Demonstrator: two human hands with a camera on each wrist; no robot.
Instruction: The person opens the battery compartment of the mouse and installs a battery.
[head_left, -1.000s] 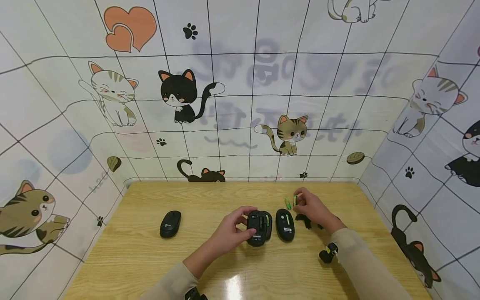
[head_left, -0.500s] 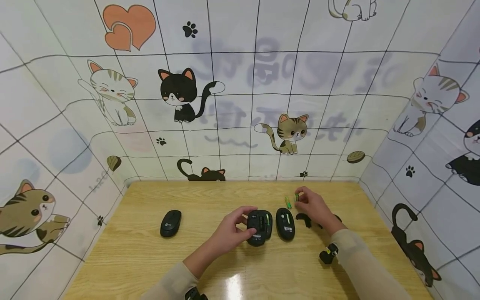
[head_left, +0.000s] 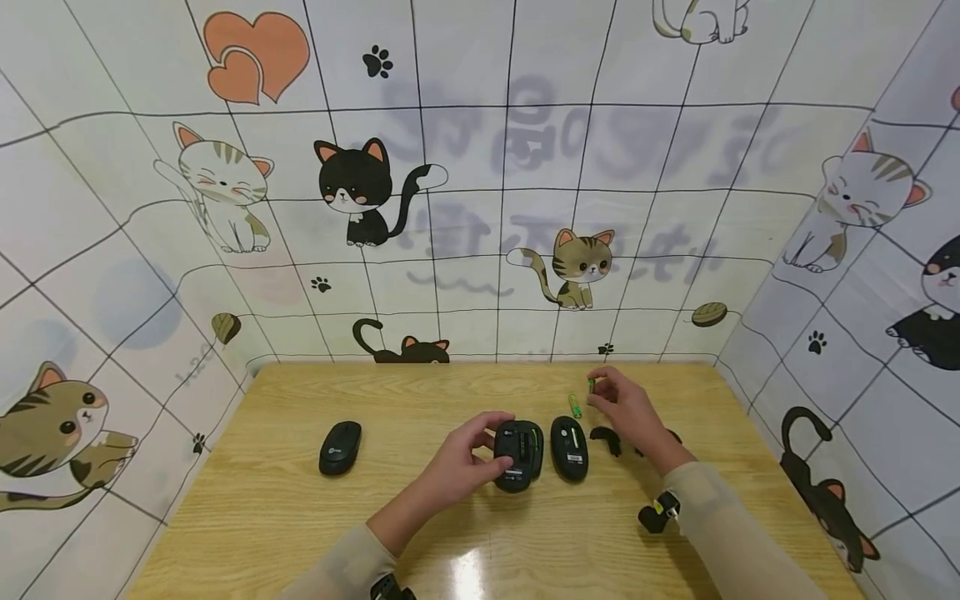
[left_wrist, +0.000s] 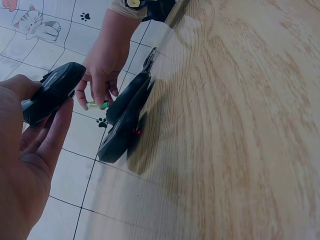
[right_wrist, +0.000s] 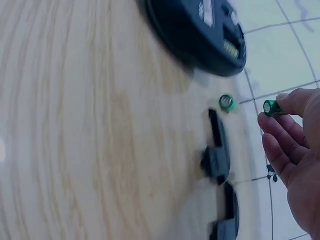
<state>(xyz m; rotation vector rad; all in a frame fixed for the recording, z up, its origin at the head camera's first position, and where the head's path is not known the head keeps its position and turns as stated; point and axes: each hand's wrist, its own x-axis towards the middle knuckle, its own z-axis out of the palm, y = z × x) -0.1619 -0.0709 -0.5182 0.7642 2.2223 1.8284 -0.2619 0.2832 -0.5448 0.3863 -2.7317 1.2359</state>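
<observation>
My left hand (head_left: 467,462) grips a black computer mouse (left_wrist: 56,92), held above the table with its underside and uncovered battery slot facing up in the head view. Between the thumb and fingers of my right hand (head_left: 628,412), a green battery (right_wrist: 272,107) is pinched off the table. A second green battery (head_left: 574,406) lies on the table, left of that hand. Two more mice rest underside up: one (head_left: 570,450) shows a battery in its slot, and another (head_left: 537,452), also with a battery, is partly hidden behind the held mouse.
Two small black battery covers (right_wrist: 218,155) lie under and beside the right forearm. Farther left, a mouse (head_left: 341,448) sits right side up. The wooden table (head_left: 420,400) meets a cat-print curtain (head_left: 465,217) at its back and sides.
My right hand has moved slightly back and up, carrying the pinched battery away from the one on the table. The left hand and its mouse have stayed in place.
</observation>
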